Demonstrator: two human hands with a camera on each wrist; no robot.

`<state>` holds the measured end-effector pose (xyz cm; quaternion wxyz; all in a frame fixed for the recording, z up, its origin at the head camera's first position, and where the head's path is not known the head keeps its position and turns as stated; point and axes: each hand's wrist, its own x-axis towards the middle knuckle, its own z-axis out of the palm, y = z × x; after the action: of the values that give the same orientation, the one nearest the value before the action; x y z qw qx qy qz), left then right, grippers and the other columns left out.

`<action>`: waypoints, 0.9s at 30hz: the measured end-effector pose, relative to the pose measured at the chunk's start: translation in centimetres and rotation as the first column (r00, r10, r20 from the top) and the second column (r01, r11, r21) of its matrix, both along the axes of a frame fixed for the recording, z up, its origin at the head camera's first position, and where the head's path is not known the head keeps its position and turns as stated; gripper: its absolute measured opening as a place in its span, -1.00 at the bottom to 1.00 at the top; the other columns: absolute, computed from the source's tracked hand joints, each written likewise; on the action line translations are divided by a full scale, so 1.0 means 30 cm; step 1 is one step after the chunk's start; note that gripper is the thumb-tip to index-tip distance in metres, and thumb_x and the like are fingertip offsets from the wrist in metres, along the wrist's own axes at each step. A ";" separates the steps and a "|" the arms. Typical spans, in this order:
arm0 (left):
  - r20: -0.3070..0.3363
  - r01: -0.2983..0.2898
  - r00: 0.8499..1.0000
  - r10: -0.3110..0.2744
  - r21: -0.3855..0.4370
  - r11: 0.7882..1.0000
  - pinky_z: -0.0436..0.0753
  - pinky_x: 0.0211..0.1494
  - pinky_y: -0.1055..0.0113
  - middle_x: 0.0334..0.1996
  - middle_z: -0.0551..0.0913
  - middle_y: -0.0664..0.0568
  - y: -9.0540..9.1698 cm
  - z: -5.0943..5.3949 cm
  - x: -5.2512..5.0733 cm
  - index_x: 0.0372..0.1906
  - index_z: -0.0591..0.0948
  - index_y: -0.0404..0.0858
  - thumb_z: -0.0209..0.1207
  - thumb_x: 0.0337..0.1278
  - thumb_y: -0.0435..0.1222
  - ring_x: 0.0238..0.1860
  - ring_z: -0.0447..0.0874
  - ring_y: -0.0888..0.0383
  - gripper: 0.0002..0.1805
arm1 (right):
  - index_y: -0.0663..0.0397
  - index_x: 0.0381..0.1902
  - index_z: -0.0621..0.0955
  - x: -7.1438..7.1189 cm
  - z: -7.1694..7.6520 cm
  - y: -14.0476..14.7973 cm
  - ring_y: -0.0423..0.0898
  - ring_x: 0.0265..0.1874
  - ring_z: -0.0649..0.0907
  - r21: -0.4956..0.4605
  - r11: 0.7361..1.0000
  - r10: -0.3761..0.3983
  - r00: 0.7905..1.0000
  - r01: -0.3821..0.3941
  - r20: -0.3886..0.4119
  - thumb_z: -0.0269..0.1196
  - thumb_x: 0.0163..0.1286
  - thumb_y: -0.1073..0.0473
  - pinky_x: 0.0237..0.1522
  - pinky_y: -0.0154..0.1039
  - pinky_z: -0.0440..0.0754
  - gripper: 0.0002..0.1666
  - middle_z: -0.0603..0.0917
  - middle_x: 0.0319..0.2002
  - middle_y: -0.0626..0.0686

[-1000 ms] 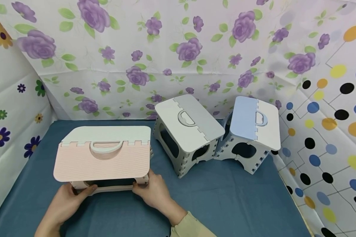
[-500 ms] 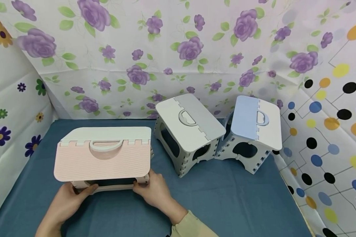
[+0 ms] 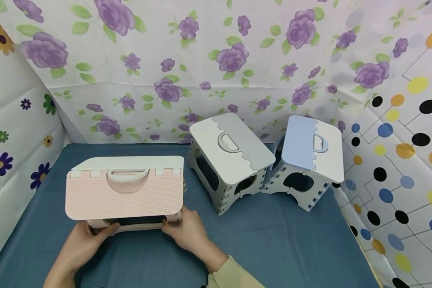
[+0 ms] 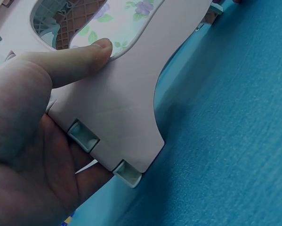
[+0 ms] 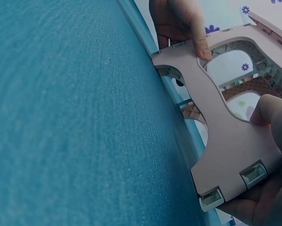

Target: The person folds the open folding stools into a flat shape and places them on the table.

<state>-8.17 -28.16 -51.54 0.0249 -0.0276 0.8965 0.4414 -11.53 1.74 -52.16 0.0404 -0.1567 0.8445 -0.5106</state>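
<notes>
A folding step stool (image 3: pixel 93 196) with a pink and pale mint seat stands at the left, its seat tilted toward me. My left hand (image 3: pixel 81 246) grips the left side of its near leg panel. In the left wrist view, that thumb (image 4: pixel 91 59) lies over the rim of the panel's opening, with fingers behind the side edge. My right hand (image 3: pixel 189 232) holds the same panel at the right, thumb on its face, fingers partly hidden behind it. The white carry handle (image 3: pixel 127 177) lies across the seat's middle.
A grey and white folding stool (image 3: pixel 230 148) stands right of the pink one. Against it stands a blue and white stool (image 3: pixel 299 144). Blue cloth (image 3: pixel 273 248) covers the table. Patterned sheets hang behind and at both sides.
The far edge of the pink stool's seat has shifted slightly toward me. Both hands keep their hold at the same spots. The head view has moved a little.
</notes>
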 end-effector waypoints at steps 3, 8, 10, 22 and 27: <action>-0.005 0.000 1.000 0.000 0.003 1.000 0.52 -0.31 0.28 -0.10 0.66 -0.16 0.001 -0.001 0.000 0.26 0.46 -0.36 0.36 0.49 -0.10 -0.31 0.61 0.21 -0.46 | 0.07 0.29 0.61 0.000 0.003 0.001 -0.41 -0.51 0.64 -0.006 1.000 -0.001 1.000 0.001 0.010 0.42 0.44 0.13 -0.44 -0.44 0.58 -0.50 0.82 -0.21 0.02; -0.019 0.006 1.000 -0.005 0.015 1.000 0.51 -0.31 0.28 -0.13 0.64 -0.13 0.005 -0.003 -0.002 0.23 0.47 -0.34 0.36 0.49 -0.12 -0.32 0.60 0.19 -0.50 | 0.07 0.26 0.63 -0.002 0.003 0.003 -0.41 -0.55 0.61 -0.005 1.000 -0.007 1.000 0.007 0.009 0.42 0.44 0.13 -0.46 -0.43 0.56 -0.53 0.81 -0.25 -0.02; -0.025 0.007 1.000 -0.007 0.017 1.000 0.50 -0.32 0.27 -0.15 0.62 -0.12 0.007 -0.003 -0.003 0.22 0.47 -0.33 0.36 0.49 -0.12 -0.33 0.59 0.18 -0.51 | 0.06 0.25 0.64 -0.003 0.003 0.003 -0.41 -0.56 0.60 -0.002 1.000 -0.010 1.000 0.010 0.005 0.42 0.43 0.13 -0.46 -0.43 0.56 -0.54 0.81 -0.25 -0.02; -0.055 0.018 0.998 -0.016 0.038 0.999 0.56 -0.26 0.29 -0.05 0.61 -0.14 0.011 -0.012 -0.008 0.30 0.43 -0.33 0.37 0.48 -0.18 -0.25 0.62 0.26 -0.48 | 0.07 0.26 0.65 -0.006 -0.004 0.002 -0.39 -0.45 0.64 0.013 1.000 -0.006 1.000 0.006 -0.008 0.42 0.44 0.12 -0.36 -0.43 0.58 -0.53 0.83 -0.13 0.03; -0.054 0.018 0.998 -0.016 0.050 0.999 0.54 -0.30 0.29 -0.15 0.62 -0.08 0.012 -0.014 -0.010 0.17 0.51 -0.33 0.37 0.48 -0.20 -0.31 0.62 0.21 -0.60 | 0.06 0.27 0.66 -0.006 -0.004 0.002 -0.39 -0.46 0.63 0.007 1.000 -0.002 1.000 0.002 -0.011 0.41 0.45 0.13 -0.35 -0.43 0.58 -0.53 0.83 -0.14 0.01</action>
<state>-8.46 -27.80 -51.94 0.0054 -0.0074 0.8856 0.4644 -11.72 1.80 -52.29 0.0360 -0.1587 0.8466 -0.5067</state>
